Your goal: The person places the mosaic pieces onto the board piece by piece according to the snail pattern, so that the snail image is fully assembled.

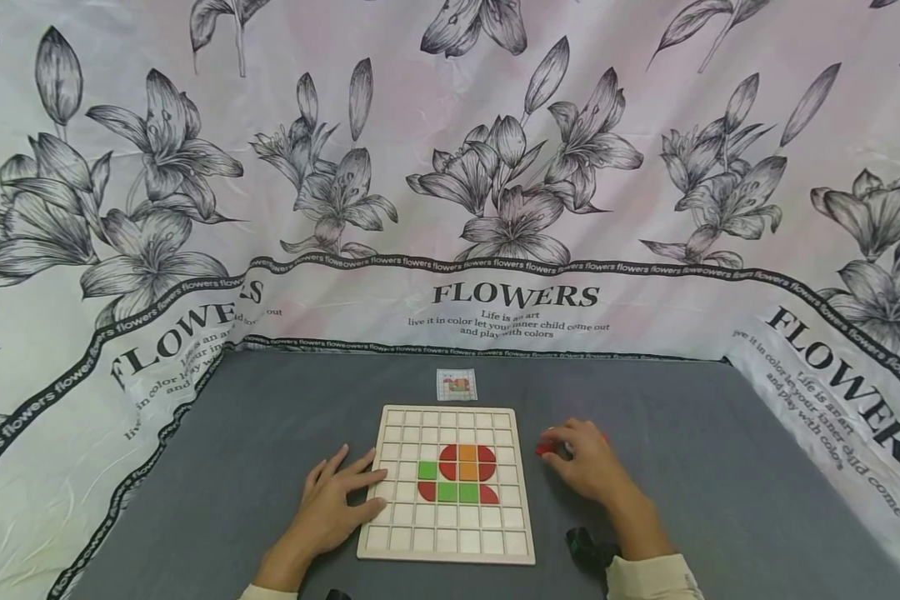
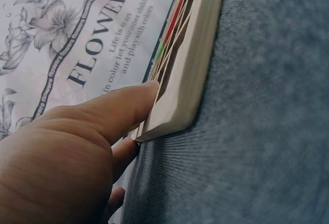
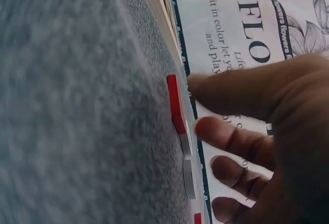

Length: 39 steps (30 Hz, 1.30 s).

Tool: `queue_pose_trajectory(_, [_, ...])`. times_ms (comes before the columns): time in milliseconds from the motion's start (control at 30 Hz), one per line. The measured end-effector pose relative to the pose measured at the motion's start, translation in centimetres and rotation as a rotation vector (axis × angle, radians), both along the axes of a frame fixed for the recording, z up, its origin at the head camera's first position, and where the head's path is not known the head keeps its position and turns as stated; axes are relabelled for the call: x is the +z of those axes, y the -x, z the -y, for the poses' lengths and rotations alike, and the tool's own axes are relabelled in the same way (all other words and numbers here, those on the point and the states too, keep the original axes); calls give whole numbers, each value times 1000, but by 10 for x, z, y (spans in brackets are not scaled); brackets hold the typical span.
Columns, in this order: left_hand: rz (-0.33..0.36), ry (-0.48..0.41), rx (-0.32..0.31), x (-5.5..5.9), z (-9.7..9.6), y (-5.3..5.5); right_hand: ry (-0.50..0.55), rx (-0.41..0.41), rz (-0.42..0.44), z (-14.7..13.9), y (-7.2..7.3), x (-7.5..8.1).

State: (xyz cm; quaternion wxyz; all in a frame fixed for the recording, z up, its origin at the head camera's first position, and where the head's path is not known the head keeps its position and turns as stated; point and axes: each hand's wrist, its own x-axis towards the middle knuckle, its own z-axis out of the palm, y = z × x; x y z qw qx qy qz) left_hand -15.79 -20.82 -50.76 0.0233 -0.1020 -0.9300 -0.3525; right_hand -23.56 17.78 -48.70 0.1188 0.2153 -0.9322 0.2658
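Note:
A pale wooden grid board [image 1: 412,554] holds green, orange and red tiles, among them a green square [image 1: 427,471] and an orange square [image 1: 468,472]. My left hand [image 1: 333,502] rests on the board's left edge with fingers spread. In the left wrist view its thumb [image 2: 128,106] presses on the frame's top. To the right of the board, my right hand [image 1: 588,462] hovers over loose pieces, thumb and fingertips close above a red piece [image 3: 176,103] that lies on the cloth. White pieces [image 3: 189,178] lie beside it, mostly hidden by the hand in the head view.
A small pattern card [image 1: 457,385] with a coloured picture lies beyond the board. Grey cloth [image 1: 270,417] covers the table, and a flower-printed curtain [image 1: 330,300] encloses the back and sides. A black wrist device [image 1: 588,550] shows at the right wrist.

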Motion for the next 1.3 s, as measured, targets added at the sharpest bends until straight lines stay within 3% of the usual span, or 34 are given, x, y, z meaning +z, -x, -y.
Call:
queue_pose_trajectory(300, [0,5,1,-1,0,0,-22,18,34,1,-2,-5])
queue_pose_trajectory(567, [-2,-2,2,0,0,0,-82,-62,71,2,0,-4])
queue_pose_trajectory(1000, [-4,-1,2,1,-1,0,-82,-63,157,4,-2,-4])
queue_pose_trajectory(1300, [-4,8,-1,0,1,1,-3,-18,44,4,-2,5])
